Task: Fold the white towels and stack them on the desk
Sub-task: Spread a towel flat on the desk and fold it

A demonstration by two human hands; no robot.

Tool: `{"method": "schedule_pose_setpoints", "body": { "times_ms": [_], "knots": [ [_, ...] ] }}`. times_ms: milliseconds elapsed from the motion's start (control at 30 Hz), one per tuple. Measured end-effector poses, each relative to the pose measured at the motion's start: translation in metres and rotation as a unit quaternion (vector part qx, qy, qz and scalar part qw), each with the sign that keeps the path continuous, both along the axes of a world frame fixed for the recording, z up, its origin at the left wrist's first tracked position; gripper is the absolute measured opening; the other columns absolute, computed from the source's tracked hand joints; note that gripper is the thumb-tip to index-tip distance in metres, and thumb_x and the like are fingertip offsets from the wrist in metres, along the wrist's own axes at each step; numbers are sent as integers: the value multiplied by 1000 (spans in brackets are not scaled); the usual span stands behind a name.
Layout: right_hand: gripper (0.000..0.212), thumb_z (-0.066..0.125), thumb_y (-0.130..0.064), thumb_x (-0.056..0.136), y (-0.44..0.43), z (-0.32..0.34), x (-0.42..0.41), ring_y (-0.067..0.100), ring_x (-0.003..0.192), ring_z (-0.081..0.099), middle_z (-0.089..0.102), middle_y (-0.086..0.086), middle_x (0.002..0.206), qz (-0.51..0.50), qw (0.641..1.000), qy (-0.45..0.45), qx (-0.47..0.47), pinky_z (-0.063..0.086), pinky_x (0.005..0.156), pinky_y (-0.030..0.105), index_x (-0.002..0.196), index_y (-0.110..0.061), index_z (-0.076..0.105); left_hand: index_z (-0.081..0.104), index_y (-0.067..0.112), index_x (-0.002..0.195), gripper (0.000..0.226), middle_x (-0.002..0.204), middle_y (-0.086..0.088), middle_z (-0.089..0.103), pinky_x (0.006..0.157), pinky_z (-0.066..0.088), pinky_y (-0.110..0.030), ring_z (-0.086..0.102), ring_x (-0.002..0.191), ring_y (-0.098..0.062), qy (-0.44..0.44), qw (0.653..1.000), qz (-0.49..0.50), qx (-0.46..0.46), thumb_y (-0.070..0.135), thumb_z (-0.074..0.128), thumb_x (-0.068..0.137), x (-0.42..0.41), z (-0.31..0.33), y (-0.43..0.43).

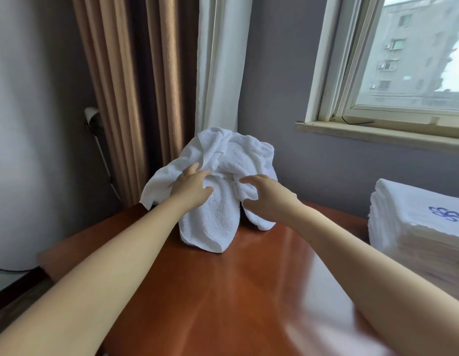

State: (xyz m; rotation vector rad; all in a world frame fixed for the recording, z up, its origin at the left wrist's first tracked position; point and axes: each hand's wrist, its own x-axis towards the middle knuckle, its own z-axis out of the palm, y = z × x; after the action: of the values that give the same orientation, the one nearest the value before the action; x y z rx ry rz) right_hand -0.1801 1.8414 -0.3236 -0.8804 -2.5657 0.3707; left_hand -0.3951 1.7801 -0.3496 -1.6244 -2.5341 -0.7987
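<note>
Head view. Progress: a stack of folded towels (416, 227), the top one bearing a blue embroidered mark, stands at the right side of the desk (223, 291), so part of the work is judged done. A heap of unfolded towels (223, 160) sits at the far end of the desk, crumpled and untidy, with two lobes hanging toward the viewer. How many towels it holds cannot be told. Each is yet to be drawn out, folded and added to the stack.

Hands: the left hand (195, 185) lies on the left side of the heap, its fingertips lost in a fold; whether it grips cannot be told. The right hand (264, 196) touches the right lobe with fingers curved and thumb held apart from them, not closed on the cloth.

Edges: a flap of the heap overhangs the far left edge of the desk and could, in my judgement, drag cloth off if tugged that way. The curtain (125, 86) and wall (287, 86) stand close behind the heap; the window sill (377, 132) is above and to the right.

Room: polished wood shows between heap and viewer, and between heap and stack, which looks ample for spreading one towel flat
</note>
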Motion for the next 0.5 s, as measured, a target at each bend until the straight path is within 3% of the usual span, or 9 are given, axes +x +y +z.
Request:
{"method": "schedule_pose_setpoints", "body": {
  "times_ms": [67,133,200,267,333,367,433,500],
  "knots": [
    [56,60,-32,89,4,-4,0,11,131,44,42,-13,147,-5,1000,-2,-3,32,66,17,143,-35,43,35,26,151,58,165,-6,7,121,20,-45,3,152,-25,13,1000,7,-24,31,55,97,-3,-1,7],
    [55,60,-31,89,10,-7,1,10,131,43,43,-13,146,-9,1000,4,-11,27,64,13,142,-36,44,33,23,152,57,165,-5,4,120,17,-46,-2,152,-25,18,999,23,-38,31,51,99,-5,-3,16],
    [55,61,-30,89,16,-10,4,11,131,43,43,-11,146,-7,1000,11,-27,35,76,18,142,-34,45,35,16,150,53,165,-5,7,118,19,-45,0,152,-25,34,997,43,-57,30,46,101,-6,-4,24],
    [55,61,-29,90,20,-12,9,12,132,43,43,-10,146,-7,999,13,-39,35,86,23,143,-32,44,47,8,134,38,156,-4,27,111,31,-42,20,147,-27,53,996,54,-44,26,45,100,-7,-4,31],
    [56,60,-28,90,22,-12,14,13,130,45,43,-9,146,-12,999,10,-43,38,88,25,143,-32,44,54,4,116,24,137,-5,45,96,42,-38,45,126,-29,35,997,59,31,18,48,98,-7,-5,36],
    [56,59,-28,90,23,-12,17,13,129,46,44,-9,146,-15,999,11,-44,42,90,28,143,-32,44,56,3,119,25,135,-4,48,92,45,-36,51,119,-28,16,995,57,86,14,50,97,-6,-6,35],
    [56,58,-26,90,23,-9,22,15,128,48,44,-8,145,-24,999,15,-45,46,98,38,143,-33,42,60,10,130,37,137,-1,53,88,45,-27,56,116,-22,-19,979,62,195,3,49,95,-1,-5,31],
    [58,57,-26,89,22,-5,26,14,128,47,46,-9,144,-31,998,27,-39,44,102,44,145,-33,40,69,18,120,37,127,3,62,82,44,-19,60,110,-16,-33,958,52,282,0,50,93,9,2,22]
  ]
}}
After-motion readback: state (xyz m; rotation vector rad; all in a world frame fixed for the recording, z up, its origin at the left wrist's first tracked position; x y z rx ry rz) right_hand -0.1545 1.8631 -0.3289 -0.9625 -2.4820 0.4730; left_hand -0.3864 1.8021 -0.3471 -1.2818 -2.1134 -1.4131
